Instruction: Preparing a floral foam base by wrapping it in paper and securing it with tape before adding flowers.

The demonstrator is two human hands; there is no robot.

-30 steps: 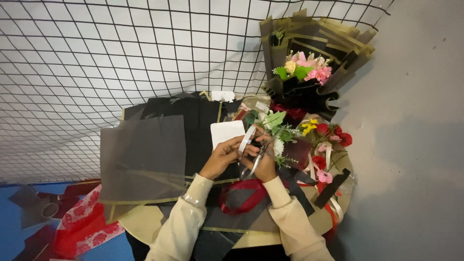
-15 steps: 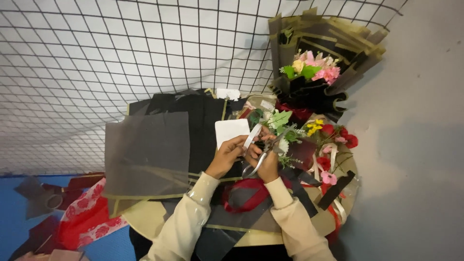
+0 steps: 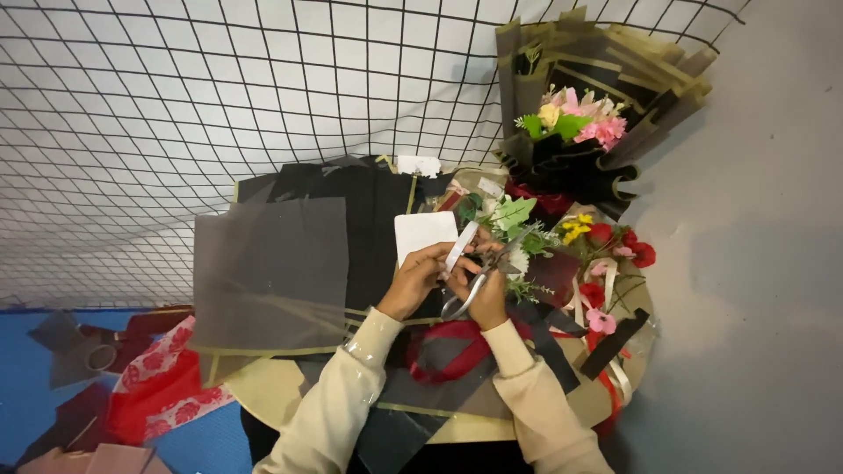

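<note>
Over table, white ribbon strip (image 3: 459, 247) w/ silver scissors (image 3: 487, 270) at it.

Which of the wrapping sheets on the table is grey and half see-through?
The large grey sheet at the left of the table, beside the left hand. The sheets behind it are solid black.

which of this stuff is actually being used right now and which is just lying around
In use:
left hand
right hand
white ribbon
scissors

Lying about:
finished bouquet
grey wrapping sheet
white card
red ribbon
loose flowers
tape roll
</note>
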